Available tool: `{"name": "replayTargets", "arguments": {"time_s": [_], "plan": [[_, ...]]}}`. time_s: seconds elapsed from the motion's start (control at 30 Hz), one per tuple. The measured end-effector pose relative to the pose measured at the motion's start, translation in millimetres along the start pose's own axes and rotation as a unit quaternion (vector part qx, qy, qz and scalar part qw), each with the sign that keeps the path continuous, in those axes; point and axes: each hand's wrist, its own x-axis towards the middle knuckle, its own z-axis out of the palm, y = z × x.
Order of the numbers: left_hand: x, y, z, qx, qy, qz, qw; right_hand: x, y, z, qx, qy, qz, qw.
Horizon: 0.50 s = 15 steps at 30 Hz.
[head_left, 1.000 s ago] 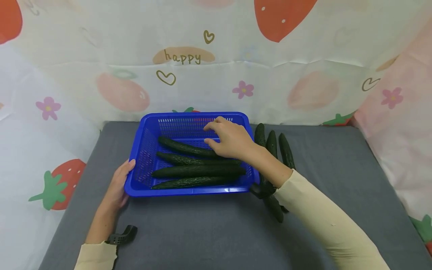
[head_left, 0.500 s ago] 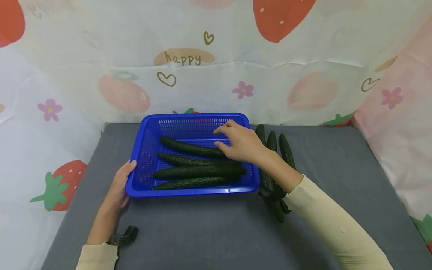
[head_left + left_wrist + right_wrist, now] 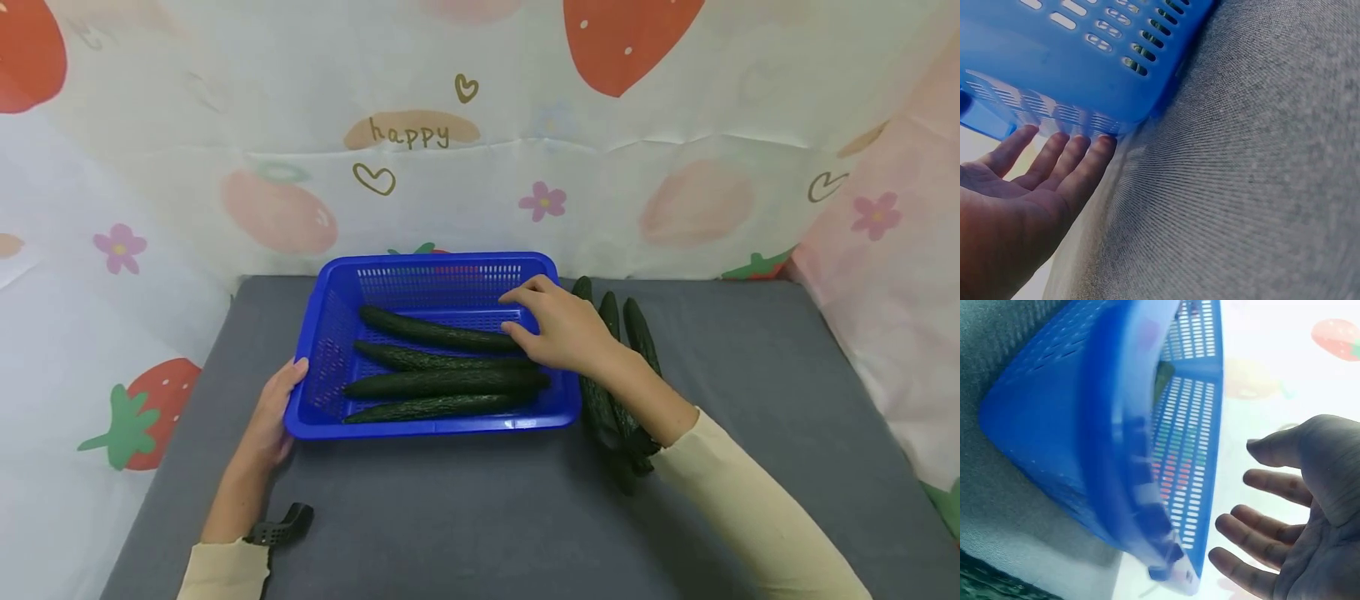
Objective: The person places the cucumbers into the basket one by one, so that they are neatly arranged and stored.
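A blue plastic basket (image 3: pixel 433 427) with slotted walls stands on the table, holding several dark green cucumbers (image 3: pixel 450 382) laid side by side. My left hand (image 3: pixel 272 410) holds it at the left side, thumb over the rim; in the left wrist view the fingertips (image 3: pixel 1105 142) touch the slotted wall. Above the basket's right end is my right hand (image 3: pixel 564 327), nothing in its grasp, thumb and fingers spread apart. In the right wrist view that hand hangs clear of the blue rim. Three more cucumbers (image 3: pixel 641 333) lie right of the basket, partly hidden by the right forearm.
Grey cloth (image 3: pixel 450 517) covers the table. A white curtain (image 3: pixel 480 200) printed with fruit and flowers hangs right behind the back edge and along both sides. Each wrist wears a dark strap; the left strap (image 3: pixel 281 527) sticks out above the cloth.
My right hand has drawn back to the right, from over the middle of the basket toward its right rim. The left hand keeps its place on the basket, and the cucumbers lie as before.
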Motion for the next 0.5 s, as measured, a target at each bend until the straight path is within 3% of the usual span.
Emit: {"name": "replayTargets", "arguments": {"time_s": [0.5], "plan": [[0.0, -0.1, -1.5, -0.002, -0.002, 0.003, 1.0000, -30.2, 20.1, 5.0, 0.024, 0.042, 0.023, 0.9986]]}}
